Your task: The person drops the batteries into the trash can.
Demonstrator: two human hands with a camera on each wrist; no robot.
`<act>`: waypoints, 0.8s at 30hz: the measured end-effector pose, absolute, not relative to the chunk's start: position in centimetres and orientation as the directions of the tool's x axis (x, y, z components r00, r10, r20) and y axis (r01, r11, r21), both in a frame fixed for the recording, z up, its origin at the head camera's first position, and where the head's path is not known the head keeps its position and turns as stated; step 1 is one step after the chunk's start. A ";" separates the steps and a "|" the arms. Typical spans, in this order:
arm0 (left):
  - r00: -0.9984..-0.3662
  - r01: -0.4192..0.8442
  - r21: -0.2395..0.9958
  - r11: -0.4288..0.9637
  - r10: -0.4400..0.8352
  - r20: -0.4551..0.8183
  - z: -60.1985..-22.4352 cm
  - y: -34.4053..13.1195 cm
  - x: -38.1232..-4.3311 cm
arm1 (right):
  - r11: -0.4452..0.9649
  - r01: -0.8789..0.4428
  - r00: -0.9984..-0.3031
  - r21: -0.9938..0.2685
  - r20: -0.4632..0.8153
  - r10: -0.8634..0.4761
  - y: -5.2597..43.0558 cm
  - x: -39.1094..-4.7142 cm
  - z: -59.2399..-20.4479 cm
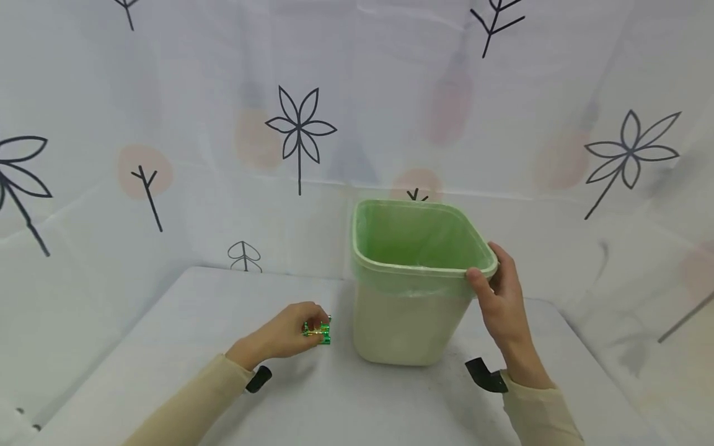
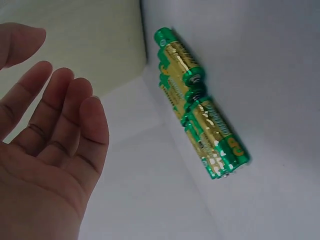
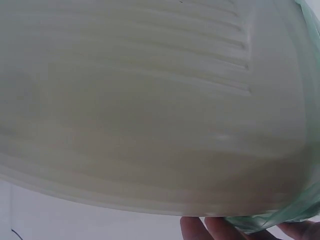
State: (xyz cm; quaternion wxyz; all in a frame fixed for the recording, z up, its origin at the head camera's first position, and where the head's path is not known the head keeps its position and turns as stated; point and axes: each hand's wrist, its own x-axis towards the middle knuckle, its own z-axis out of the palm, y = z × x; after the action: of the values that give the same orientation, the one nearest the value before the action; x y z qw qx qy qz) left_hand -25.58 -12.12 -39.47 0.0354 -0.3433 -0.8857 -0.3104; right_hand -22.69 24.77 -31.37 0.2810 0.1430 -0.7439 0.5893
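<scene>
Sleeves (image 1: 186, 402) nearest; left grip (image 1: 287, 334) half-open, nothing in it, batteries (image 2: 216, 131) just beyond its fingers (image 2: 94, 121) on the bench (image 1: 357, 402)! Right grip (image 1: 503, 303) clasps the bin (image 1: 409, 322) by its rim (image 1: 424, 271). Good play, I'd judge: close evenly round the stack while the right steadies.

Light is being reflected by the glossy, metallic-looking finish of the batteries (image 2: 212, 122). Smooth, matt plastic, broken by shallow ridges, is being shown by the bin (image 1: 409, 325), and thin, shiny, crinkled plastic film is being displayed by its liner (image 3: 295, 207). Creases are being shown by the cloth-like backdrop (image 1: 368, 93), a dull smoothness by the worktop (image 1: 346, 402).
</scene>
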 end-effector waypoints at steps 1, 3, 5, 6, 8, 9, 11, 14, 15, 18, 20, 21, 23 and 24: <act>-0.760 0.631 0.520 0.575 0.591 0.269 -39.8 -12.2 -25.7 | 0.263 -0.545 -0.801 -0.796 0.587 0.118 24.8 -22.7 -31.4; -0.759 0.630 0.511 0.584 0.601 0.250 -40.4 -12.2 -25.8 | 0.266 -0.546 -0.800 -0.794 0.589 0.116 24.8 -22.7 -31.4; -0.764 0.621 0.517 0.589 0.602 0.232 -40.8 -12.2 -26.0 | 0.274 -0.547 -0.799 -0.791 0.591 0.112 24.8 -22.7 -31.4; -0.769 0.614 0.518 0.596 0.600 0.221 -41.0 -12.1 -26.1 | 0.280 -0.546 -0.799 -0.789 0.592 0.110 24.8 -22.7 -31.4; -0.777 0.599 0.518 0.611 0.599 0.193 -41.4 -12.0 -26.3 | 0.285 -0.547 -0.798 -0.787 0.593 0.107 24.9 -22.7 -31.4; -0.782 0.592 0.513 0.621 0.597 0.179 -41.6 -12.0 -26.4 | 0.281 -0.547 -0.799 -0.788 0.592 0.106 24.9 -22.7 -31.4; -0.790 0.583 0.491 0.648 0.594 0.153 -42.0 -11.9 -26.6 | 0.281 -0.550 -0.798 -0.787 0.594 0.104 24.9 -22.7 -31.3; -0.802 0.574 0.437 0.693 0.583 0.129 -42.4 -11.8 -27.0 | 0.276 -0.551 -0.798 -0.788 0.594 0.104 24.9 -22.7 -31.3; -0.805 0.574 0.416 0.705 0.580 0.127 -42.6 -11.8 -27.0 | 0.276 -0.550 -0.798 -0.788 0.593 0.104 24.9 -22.7 -31.3; -0.810 0.573 0.381 0.726 0.572 0.129 -42.9 -11.7 -27.2 | 0.276 -0.548 -0.800 -0.790 0.591 0.103 24.8 -22.7 -31.3; -0.806 0.580 0.365 0.728 0.576 0.133 -43.1 -11.7 -27.2 | 0.275 -0.547 -0.801 -0.791 0.590 0.104 24.8 -22.7 -31.3; -0.804 0.584 0.359 0.728 0.579 0.135 -43.2 -11.7 -27.3 | 0.276 -0.547 -0.801 -0.790 0.590 0.102 24.8 -22.7 -31.3; -0.801 0.588 0.359 0.725 0.583 0.134 -43.3 -11.7 -27.3 | 0.278 -0.547 -0.801 -0.790 0.590 0.101 24.8 -22.7 -31.4; -0.800 0.590 0.359 0.724 0.585 0.133 -43.3 -11.7 -27.3 | 0.277 -0.547 -0.801 -0.790 0.590 0.100 24.8 -22.7 -31.4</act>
State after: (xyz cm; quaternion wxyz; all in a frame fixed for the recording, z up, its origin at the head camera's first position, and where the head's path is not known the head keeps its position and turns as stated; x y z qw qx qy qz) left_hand -27.28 -11.72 -43.31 0.0054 -0.3164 -0.9284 -0.1949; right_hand -22.71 24.85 -31.38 0.2776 0.1491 -0.7492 0.5826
